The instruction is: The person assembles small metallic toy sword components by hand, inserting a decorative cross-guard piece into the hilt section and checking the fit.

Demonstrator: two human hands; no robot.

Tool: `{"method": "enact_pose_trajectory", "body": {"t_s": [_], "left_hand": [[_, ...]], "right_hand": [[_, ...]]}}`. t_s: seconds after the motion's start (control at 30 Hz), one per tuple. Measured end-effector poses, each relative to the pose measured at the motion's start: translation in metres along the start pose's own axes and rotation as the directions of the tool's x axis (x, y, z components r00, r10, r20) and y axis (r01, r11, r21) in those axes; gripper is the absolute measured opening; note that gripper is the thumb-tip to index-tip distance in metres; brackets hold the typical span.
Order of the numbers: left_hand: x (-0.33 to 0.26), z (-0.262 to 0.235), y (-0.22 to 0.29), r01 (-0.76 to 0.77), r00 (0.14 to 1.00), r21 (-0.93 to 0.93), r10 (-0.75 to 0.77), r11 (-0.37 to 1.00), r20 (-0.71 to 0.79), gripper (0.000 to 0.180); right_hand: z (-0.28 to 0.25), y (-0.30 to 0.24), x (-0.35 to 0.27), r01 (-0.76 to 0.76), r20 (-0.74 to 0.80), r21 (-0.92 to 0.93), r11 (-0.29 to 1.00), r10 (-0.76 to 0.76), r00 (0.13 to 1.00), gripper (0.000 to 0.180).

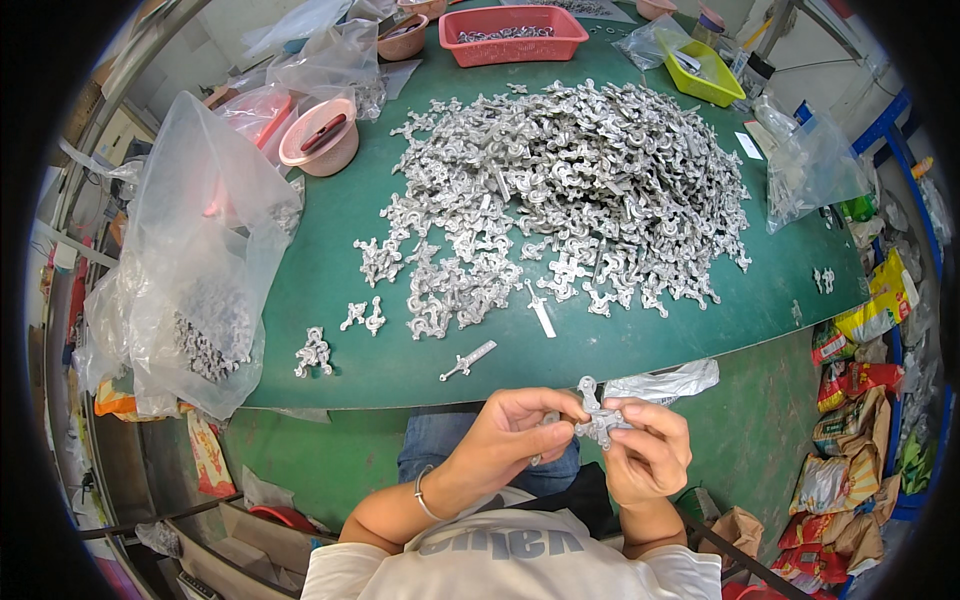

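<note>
Close to my body, just past the table's front edge, both hands hold one small grey metal casting [601,426] with rounded, cross-like arms. My left hand [525,428] pinches its left side between thumb and fingertips. From the right, my right hand [650,452] is closed on its other side, fingers curled. A bit of grey shows beneath the left fingers, too small to name. On the green table a large heap of similar castings [610,190] spreads out ahead. Two long flat-stemmed pieces, one nearer [467,361] and one by the heap [540,308], lie apart from it.
A clear plastic bag [190,250] of metal parts slumps at the table's left. Pink basket [320,140], red tray [512,50] and yellow-green tray [702,75] stand farther back. Small clusters [313,352] lie front left. Colourful packages [850,430] fill the right side.
</note>
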State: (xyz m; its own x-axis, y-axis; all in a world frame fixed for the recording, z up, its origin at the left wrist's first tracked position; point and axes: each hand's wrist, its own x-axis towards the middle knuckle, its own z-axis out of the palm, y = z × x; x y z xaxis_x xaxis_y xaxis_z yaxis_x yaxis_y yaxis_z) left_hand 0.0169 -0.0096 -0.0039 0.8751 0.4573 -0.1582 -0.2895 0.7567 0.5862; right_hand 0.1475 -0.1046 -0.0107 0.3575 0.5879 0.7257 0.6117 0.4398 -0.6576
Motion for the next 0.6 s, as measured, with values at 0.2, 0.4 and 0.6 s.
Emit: {"method": "enact_pose_trajectory", "body": {"t_s": [0.2,0.4,0.6], "left_hand": [[-0.0003,-0.0017,-0.0027,-0.034,0.999,0.001,0.034,0.999,0.008,0.015],[-0.0018,-0.0027,-0.0031,-0.026,1.0,0.059,0.026,0.998,0.004,0.015],[-0.0014,-0.0054,-0.0058,-0.038,0.998,0.038,0.036,0.999,0.042,0.015]], "right_hand": [[-0.0021,-0.0023,0.0025,-0.015,0.044,0.006,1.0,0.015,0.999,0.019],[-0.0027,-0.0032,0.0036,-0.008,0.058,0.021,1.0,0.007,0.998,0.019],[-0.0015,-0.0043,0.0034,0.0,0.036,0.01,1.0,0.0,0.999,0.022]]}}
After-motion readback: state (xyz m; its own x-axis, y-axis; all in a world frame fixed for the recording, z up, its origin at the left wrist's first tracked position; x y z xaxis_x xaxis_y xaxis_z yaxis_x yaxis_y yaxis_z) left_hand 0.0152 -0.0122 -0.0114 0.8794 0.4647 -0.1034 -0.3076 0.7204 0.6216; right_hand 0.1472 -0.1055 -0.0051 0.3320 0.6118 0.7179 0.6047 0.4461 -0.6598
